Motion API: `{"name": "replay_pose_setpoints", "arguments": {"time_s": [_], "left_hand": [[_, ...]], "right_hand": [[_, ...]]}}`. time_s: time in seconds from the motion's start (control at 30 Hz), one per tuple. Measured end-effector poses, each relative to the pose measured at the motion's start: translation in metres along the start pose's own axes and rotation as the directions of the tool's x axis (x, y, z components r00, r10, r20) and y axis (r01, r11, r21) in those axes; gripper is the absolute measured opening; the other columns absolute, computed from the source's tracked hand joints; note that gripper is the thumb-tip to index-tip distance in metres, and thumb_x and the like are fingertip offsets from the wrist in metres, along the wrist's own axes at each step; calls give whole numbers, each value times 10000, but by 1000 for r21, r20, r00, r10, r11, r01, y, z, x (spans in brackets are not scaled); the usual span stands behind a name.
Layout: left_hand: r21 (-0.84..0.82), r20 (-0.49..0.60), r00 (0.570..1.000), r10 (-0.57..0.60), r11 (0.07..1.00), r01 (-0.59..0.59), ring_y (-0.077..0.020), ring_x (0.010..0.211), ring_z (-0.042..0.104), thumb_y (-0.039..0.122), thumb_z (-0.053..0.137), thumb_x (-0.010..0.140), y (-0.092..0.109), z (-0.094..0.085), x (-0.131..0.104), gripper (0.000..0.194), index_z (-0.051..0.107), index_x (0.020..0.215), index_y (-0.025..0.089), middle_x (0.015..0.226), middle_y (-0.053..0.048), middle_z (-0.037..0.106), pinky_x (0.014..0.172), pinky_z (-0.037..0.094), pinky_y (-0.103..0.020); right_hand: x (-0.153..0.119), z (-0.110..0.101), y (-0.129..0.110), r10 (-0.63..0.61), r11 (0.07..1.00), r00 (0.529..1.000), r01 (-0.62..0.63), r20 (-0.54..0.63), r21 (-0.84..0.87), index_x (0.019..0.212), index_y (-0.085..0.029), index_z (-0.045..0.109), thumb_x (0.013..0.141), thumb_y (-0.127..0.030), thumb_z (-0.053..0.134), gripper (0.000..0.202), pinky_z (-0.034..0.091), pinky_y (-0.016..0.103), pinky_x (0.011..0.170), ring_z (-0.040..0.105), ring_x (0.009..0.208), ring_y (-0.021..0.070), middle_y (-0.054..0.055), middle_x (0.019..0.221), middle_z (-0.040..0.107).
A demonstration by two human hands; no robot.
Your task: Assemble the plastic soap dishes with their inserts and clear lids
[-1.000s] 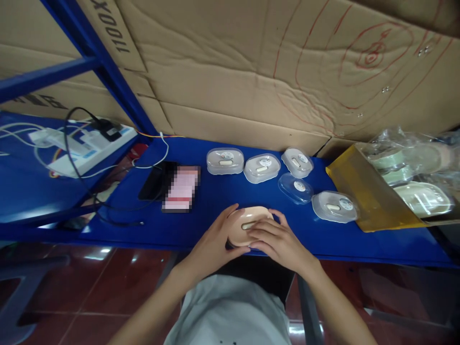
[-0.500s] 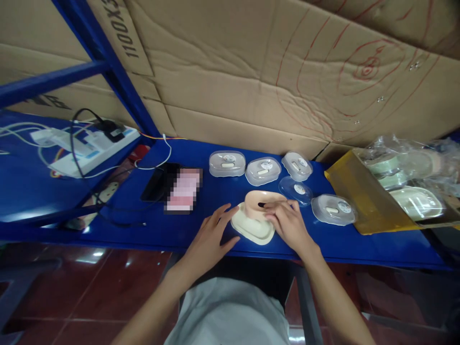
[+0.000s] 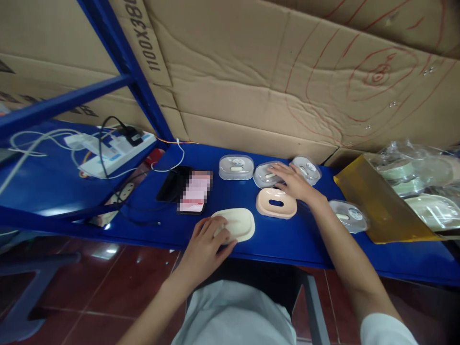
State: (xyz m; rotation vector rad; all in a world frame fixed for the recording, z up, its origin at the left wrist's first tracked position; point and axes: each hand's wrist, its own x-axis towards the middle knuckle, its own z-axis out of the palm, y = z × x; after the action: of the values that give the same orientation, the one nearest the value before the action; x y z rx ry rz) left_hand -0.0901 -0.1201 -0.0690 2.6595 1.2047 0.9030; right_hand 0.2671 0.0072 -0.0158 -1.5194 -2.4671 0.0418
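My left hand (image 3: 212, 237) lies over the left end of a cream oval dish (image 3: 240, 225), its fingers curled onto the rim. To the right of that dish sits a peach oval piece (image 3: 264, 206) with a dark slot in its top, touched by neither hand. My right hand (image 3: 293, 179) reaches past it, fingers apart, over a clear plastic case (image 3: 264, 177) in the back row. The fingertips are on or just above this case; I cannot tell which. Part of the case is hidden under the hand.
Similar clear cases stand at the back left (image 3: 236, 168), back right (image 3: 311, 171) and right (image 3: 348, 218). An open carton (image 3: 354, 201) with wrapped pieces is farther right. On the left are a phone (image 3: 196, 191), a power strip (image 3: 115, 155) and loose cables. Cardboard (image 3: 233, 86) backs the blue table.
My right hand has left the peach piece and moved to the back case. The peach piece now sits apart from the cream dish. My left hand has come onto the dish, which is farther left.
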Motion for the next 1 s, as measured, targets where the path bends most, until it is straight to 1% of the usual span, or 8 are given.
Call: {"name": "replay_pose_setpoints", "arguments": {"time_s": [0.17, 0.33, 0.5, 0.6, 0.7, 0.77, 0.87, 1.0], "left_hand": [[39, -20, 997, -75, 996, 76, -302, 1207, 692, 274, 635, 1048, -5, 8, 12, 57, 680, 1060, 242, 1259, -108, 720, 1107, 495, -535], [4, 31, 995, -93, 996, 93, -313, 1268, 671, 299, 590, 1055, -9, 17, 46, 211, 687, 1239, 267, 1329, -108, 717, 1152, 462, -534], [-7, 99, 995, -11, 1000, 12, -312, 1356, 618, 341, 497, 1098, -17, 26, 103, 361, 619, 1422, 240, 1436, -130, 666, 1164, 456, -504], [53, 158, 986, 50, 997, -59, -349, 1474, 523, 385, 511, 1103, -22, 34, 136, 478, 518, 1556, 231, 1587, -156, 558, 1194, 427, -535], [74, 215, 967, 140, 985, -159, -361, 1500, 494, 402, 529, 1105, -23, 41, 155, 480, 527, 1558, 244, 1657, -164, 482, 1212, 400, -545], [62, 231, 956, 181, 978, -200, -355, 1467, 527, 397, 516, 1111, -22, 43, 161, 437, 570, 1519, 249, 1638, -160, 503, 1214, 391, -545], [47, 229, 956, 185, 978, -201, -344, 1413, 573, 379, 505, 1113, -20, 44, 164, 398, 605, 1473, 242, 1560, -155, 576, 1203, 400, -541], [35, 203, 966, 162, 984, -173, -320, 1380, 597, 346, 547, 1091, -25, 42, 167, 382, 613, 1453, 242, 1512, -131, 615, 1186, 432, -497]], "right_hand": [[-3, 1, 12, -3, 994, 992, 17, -130, 106, 1498, -329, 630, 1064, -451, 613, 451, 401, 641, 1172, 614, 1394, 357, 97, 1506, 677], [-11, 1, 12, 110, 957, 971, -45, -214, 288, 1413, -313, 700, 1079, -517, 569, 413, 462, 567, 1159, 656, 1334, 318, 77, 1433, 725], [-6, 5, 10, 160, 943, 949, -66, -271, 327, 1385, -298, 720, 1086, -502, 556, 397, 487, 533, 1157, 682, 1308, 301, 70, 1386, 755], [-4, 11, 9, 188, 938, 935, -80, -301, 337, 1343, -281, 738, 1080, -503, 567, 385, 525, 487, 1126, 712, 1261, 279, 68, 1350, 774], [-2, 16, 11, 231, 936, 916, -116, -329, 332, 1327, -255, 736, 1098, -489, 516, 394, 565, 468, 1057, 738, 1190, 273, 92, 1302, 789], [-3, 16, 12, 252, 941, 898, -140, -360, 308, 1351, -236, 719, 1108, -470, 484, 411, 520, 520, 1105, 695, 1265, 303, 124, 1342, 763], [-8, 12, 8, 206, 960, 911, -116, -357, 256, 1334, -249, 724, 1113, -449, 477, 387, 436, 566, 1157, 635, 1340, 325, 127, 1372, 742], [-14, 11, -8, 22, 979, 978, 21, -207, 204, 1256, -298, 759, 1074, -508, 596, 322, 454, 494, 1089, 699, 1233, 290, 67, 1284, 793]]}}
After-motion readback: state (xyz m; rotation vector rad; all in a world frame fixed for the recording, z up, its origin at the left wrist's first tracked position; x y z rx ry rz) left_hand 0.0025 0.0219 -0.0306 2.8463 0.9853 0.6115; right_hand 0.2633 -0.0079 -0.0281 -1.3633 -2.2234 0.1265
